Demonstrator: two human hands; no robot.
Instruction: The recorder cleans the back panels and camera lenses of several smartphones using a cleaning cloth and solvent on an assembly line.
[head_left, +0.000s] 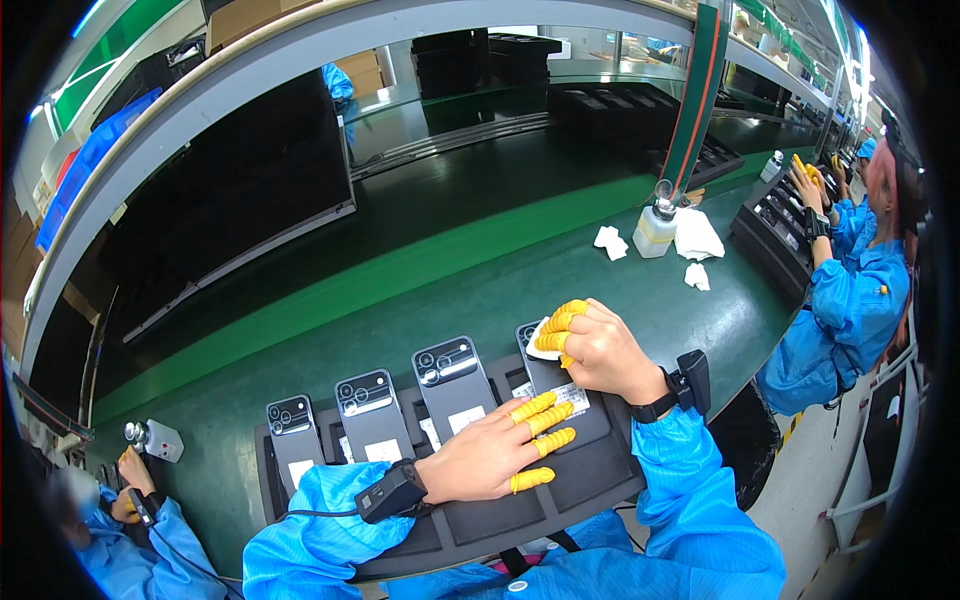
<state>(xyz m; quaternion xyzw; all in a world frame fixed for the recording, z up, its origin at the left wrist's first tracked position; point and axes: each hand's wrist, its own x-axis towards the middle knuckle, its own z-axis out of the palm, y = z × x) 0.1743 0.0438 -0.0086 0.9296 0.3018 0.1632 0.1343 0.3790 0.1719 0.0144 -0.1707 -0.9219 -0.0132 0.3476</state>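
Phone (546, 377) lower centre of frame, on black tray (487, 520). Left hand (490, 449) spread over its lower part; right hand (603, 349) pinching white wipe (545, 343) at camera end. Probably best: steady phone, light even strokes.

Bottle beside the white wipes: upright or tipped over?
Upright: the bottle stands on its base on the green bench, top uppermost, with white wipes lying beside it.
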